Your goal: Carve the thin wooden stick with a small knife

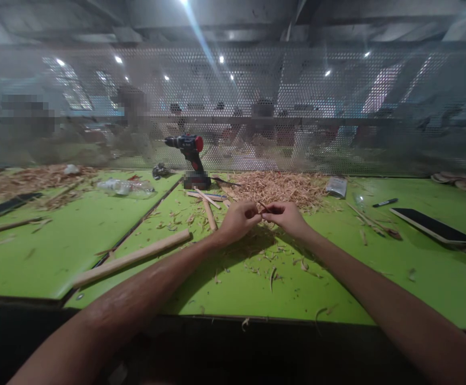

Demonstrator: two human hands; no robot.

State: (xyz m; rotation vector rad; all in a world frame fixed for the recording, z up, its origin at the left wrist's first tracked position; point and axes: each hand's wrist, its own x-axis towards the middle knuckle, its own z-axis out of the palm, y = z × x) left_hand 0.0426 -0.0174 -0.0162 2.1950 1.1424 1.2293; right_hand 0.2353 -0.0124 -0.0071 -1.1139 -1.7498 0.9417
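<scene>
While our left hand (238,220) and right hand (288,217) pinch a thin brown strip (263,206) at the near side of a wood-shaving heap (281,187), right of the cordless drill (192,155), we judge that light, close-set fingertips and steady wrists best suit so slight a piece.

Shavings (284,187), drill (193,159) on green table (228,289)

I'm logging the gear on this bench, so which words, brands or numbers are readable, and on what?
None can be read.
Drill: pale marks on its body, too small and blurred; its base is pixelated.
Silvery packet: any print is too blurred.
Pen: no lettering can be made out.
</scene>
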